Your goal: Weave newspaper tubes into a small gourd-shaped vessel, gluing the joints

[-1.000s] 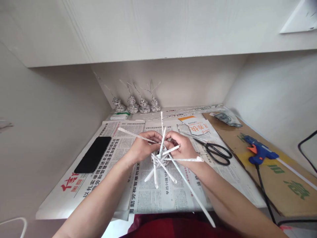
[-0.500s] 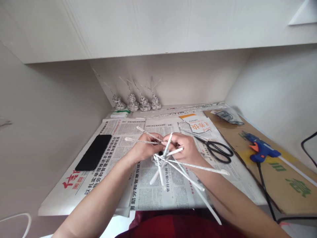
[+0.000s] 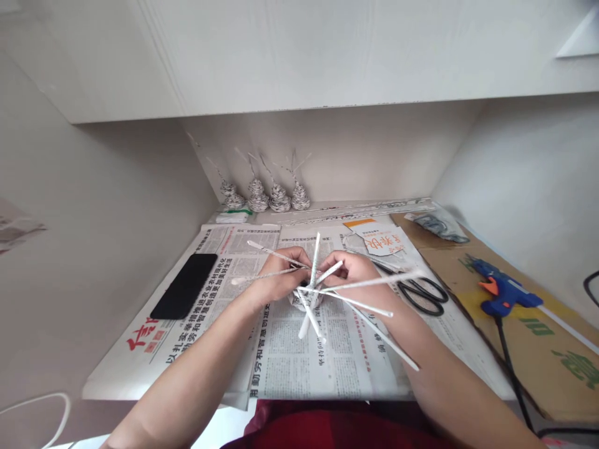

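Your small paper weave (image 3: 296, 302) sits over the newspaper (image 3: 281, 368), just on the near side of your fingers, closer to your left hand (image 3: 283, 277) than your right hand (image 3: 358, 268). You have both closed on its far edge; you cannot tell which stick each pinches. Squat, without a clear long axis, it fans sticks outward, one long stick (image 3: 386, 335) pointing near and right.

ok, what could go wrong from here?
Some paper sticks cross in front of the right hand; one might catch and bend.
The scissors lie beside the right forearm; it might bump them.
The glue gun has a trailing cord; a snag could drag it.
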The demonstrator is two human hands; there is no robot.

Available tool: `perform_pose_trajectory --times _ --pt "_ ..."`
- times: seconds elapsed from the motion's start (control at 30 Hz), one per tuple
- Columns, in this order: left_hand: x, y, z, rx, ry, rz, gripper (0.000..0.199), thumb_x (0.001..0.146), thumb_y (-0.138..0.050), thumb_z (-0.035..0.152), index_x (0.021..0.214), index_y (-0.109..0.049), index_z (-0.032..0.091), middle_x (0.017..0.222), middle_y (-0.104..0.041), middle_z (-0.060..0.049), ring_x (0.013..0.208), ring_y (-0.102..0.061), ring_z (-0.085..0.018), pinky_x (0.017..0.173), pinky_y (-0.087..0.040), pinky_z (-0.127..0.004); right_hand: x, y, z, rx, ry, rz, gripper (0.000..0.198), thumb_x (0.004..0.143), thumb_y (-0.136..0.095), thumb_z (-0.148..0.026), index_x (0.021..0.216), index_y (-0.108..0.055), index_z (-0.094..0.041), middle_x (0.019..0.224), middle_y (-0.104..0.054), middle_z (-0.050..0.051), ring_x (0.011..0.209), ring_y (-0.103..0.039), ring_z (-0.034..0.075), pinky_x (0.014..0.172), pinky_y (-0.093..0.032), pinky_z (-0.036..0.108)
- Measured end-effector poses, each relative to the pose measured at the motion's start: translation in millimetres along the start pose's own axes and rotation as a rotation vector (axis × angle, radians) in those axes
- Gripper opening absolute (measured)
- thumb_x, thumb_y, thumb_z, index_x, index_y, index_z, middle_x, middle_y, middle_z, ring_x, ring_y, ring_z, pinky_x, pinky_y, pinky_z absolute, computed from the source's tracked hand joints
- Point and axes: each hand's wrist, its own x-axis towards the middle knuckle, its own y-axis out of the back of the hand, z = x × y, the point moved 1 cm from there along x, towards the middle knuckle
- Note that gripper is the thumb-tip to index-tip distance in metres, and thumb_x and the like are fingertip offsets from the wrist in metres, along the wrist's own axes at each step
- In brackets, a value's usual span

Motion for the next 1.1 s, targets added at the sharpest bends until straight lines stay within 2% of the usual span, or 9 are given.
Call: perform_pose_trajectory --times 0.1,0.27,0.37,0.6,0.73,0.83,0.93,1.03,1.1 --pt "1 -1 -1 0.002 0.006 0.032 0.007 0.069 -0.067 0.013 0.068 -0.061 0.014 0.064 -0.063 -0.001 0.057 -0.055 -0.011 0.055 -0.042 -0.02 0 3 3 -0.031 -0.045 -0.02 0.008 0.075 -0.064 -0.027 0.078 -0.067 -0.02 0.072 -0.069 0.001 0.063 -0.063 0.015 0.052 -0.042 0.021" --pt "-1 -1 5 -0.03 0.044 0.004 0.009 0.069 -0.07 0.016 0.069 -0.062 0.014 0.063 -0.064 0.0 0.057 -0.056 -0.011 0.054 -0.043 -0.02 0 6 0 -0.146 -0.021 -0.04 0.015 0.077 -0.062 -0.033 0.071 -0.065 -0.019 0.063 -0.062 -0.002 0.058 -0.054 0.013 0.049 -0.036 0.02" --pt "-1 -2 7 -0.014 0.038 0.001 0.008 0.072 -0.069 0.018 0.071 -0.062 0.014 0.066 -0.066 -0.001 0.06 -0.058 -0.012 0.056 -0.044 -0.02 0 7 -2 -0.209 -0.005 -0.049 0.014 0.078 -0.058 -0.029 0.069 -0.061 -0.02 0.062 -0.059 -0.003 0.058 -0.052 0.012 0.049 -0.035 0.02" --pt "2 -6 -1 -0.03 0.001 0.012 0.014 0.074 -0.07 0.025 0.071 -0.063 0.014 0.065 -0.064 0.0 0.059 -0.056 -0.011 0.056 -0.043 -0.02 -2 11 -2 -0.129 -0.03 -0.169 0.007 0.083 -0.049 -0.021 0.076 -0.052 -0.022 0.065 -0.062 -0.005 0.059 -0.056 0.011 0.052 -0.037 0.02" --pt "2 -1 0 0.01 0.008 -0.003 0.016 0.073 -0.071 0.028 0.07 -0.064 0.014 0.067 -0.067 -0.002 0.06 -0.059 -0.013 0.056 -0.044 -0.021 -3 14 -5 -0.277 0.038 -0.145 0.009 0.083 -0.051 -0.022 0.074 -0.053 -0.022 0.065 -0.06 -0.006 0.06 -0.052 0.011 0.053 -0.035 0.02" --pt "2 4 5 0.034 0.02 -0.049 0.016 0.069 -0.074 0.025 0.069 -0.063 0.014 0.064 -0.066 -0.001 0.059 -0.059 -0.013 0.056 -0.044 -0.021 -2 11 -7 -0.308 0.049 -0.096 0.011 0.083 -0.054 -0.023 0.073 -0.058 -0.022 0.062 -0.06 -0.006 0.058 -0.053 0.011 0.053 -0.035 0.021" --pt "2 7 7 0.013 0.017 -0.063 0.016 0.067 -0.075 0.022 0.068 -0.061 0.015 0.062 -0.065 0.0 0.059 -0.059 -0.013 0.056 -0.045 -0.021 -1 8 -11 -0.332 0.19 0.063 0.004 0.078 -0.062 -0.022 0.075 -0.065 -0.023 0.071 -0.067 -0.003 0.069 -0.058 0.014 0.064 -0.041 0.025" --pt "3 7 4 -0.029 -0.016 0.038 0.015 0.067 -0.075 0.022 0.07 -0.062 0.014 0.063 -0.066 -0.001 0.058 -0.06 -0.013 0.056 -0.046 -0.022 -4 8 -19 -0.411 0.459 0.26 0.002 0.078 -0.069 -0.023 0.076 -0.069 -0.023 0.079 -0.07 0.0 0.086 -0.059 0.019 0.082 -0.041 0.032" --pt "4 7 3 -0.046 -0.048 0.124 0.013 0.07 -0.073 0.023 0.073 -0.064 0.014 0.065 -0.066 -0.002 0.059 -0.06 -0.013 0.056 -0.046 -0.022 -8 9 -24 -0.501 0.582 0.336 0.006 0.08 -0.071 -0.028 0.075 -0.07 -0.024 0.08 -0.071 0.0 0.089 -0.058 0.02 0.087 -0.037 0.036"
